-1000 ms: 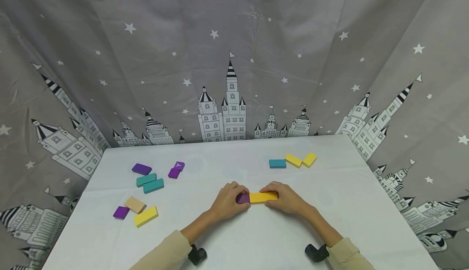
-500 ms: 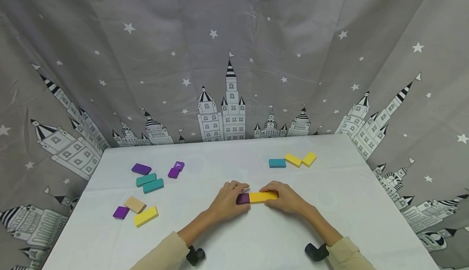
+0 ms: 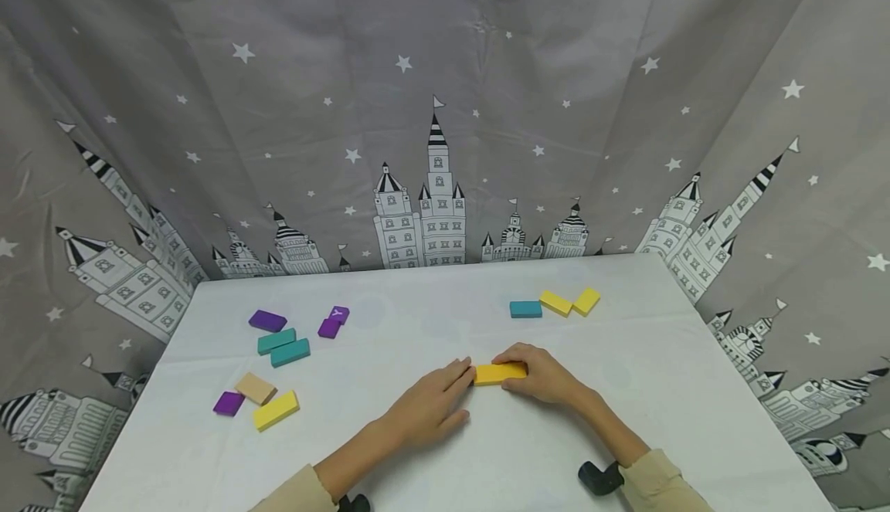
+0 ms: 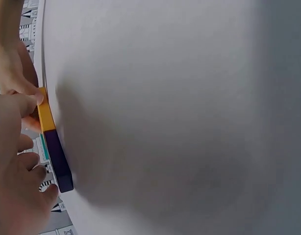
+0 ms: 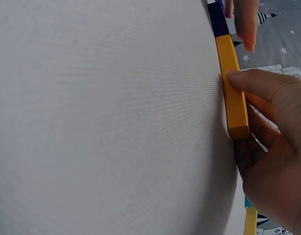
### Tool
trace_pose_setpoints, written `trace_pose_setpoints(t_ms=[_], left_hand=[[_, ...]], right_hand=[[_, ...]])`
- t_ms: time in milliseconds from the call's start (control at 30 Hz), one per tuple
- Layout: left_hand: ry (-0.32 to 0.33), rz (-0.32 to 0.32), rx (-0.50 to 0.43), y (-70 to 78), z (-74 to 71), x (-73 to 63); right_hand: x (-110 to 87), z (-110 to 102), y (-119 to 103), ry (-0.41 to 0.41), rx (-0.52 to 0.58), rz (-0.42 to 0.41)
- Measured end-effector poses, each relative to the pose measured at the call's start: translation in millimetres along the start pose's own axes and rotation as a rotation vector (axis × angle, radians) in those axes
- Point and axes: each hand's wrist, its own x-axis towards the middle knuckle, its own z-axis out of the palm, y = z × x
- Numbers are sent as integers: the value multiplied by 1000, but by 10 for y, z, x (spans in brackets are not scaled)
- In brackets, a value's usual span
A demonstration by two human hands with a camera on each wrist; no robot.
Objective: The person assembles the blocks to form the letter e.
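Note:
My right hand (image 3: 541,374) pinches a yellow-orange rectangular block (image 3: 497,374) on the table, thumb along the near side and fingers on the far side. End to end with it lies a dark purple block (image 4: 57,159), seen in both wrist views but hidden behind my left hand (image 3: 429,405) in the head view. The left hand has its fingers stretched out over the purple block, fingertips right at the left end of the yellow one, thumb apart on the near side.
Left on the white table (image 3: 389,466) lie teal blocks (image 3: 290,353), purple blocks (image 3: 267,320), a tan block (image 3: 255,388) and a yellow block (image 3: 276,411). Behind the hands, at the right, are a teal block (image 3: 525,310) and two yellow blocks (image 3: 556,303). A grey curtain (image 3: 542,49) hangs behind.
My left hand has let go of the purple block, straightened its fingers and drawn its wrist back toward the lower left. The right hand and yellow block have stayed put.

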Motion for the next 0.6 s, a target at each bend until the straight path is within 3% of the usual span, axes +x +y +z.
trace_pose_setpoints(t_ms=[233, 600], left_hand=[[-47, -1, 75, 59, 19, -58], [-33, 17, 181, 69, 66, -102]], right_hand=[[1, 4, 3, -1, -2, 11], [6, 11, 21, -2, -13, 1]])
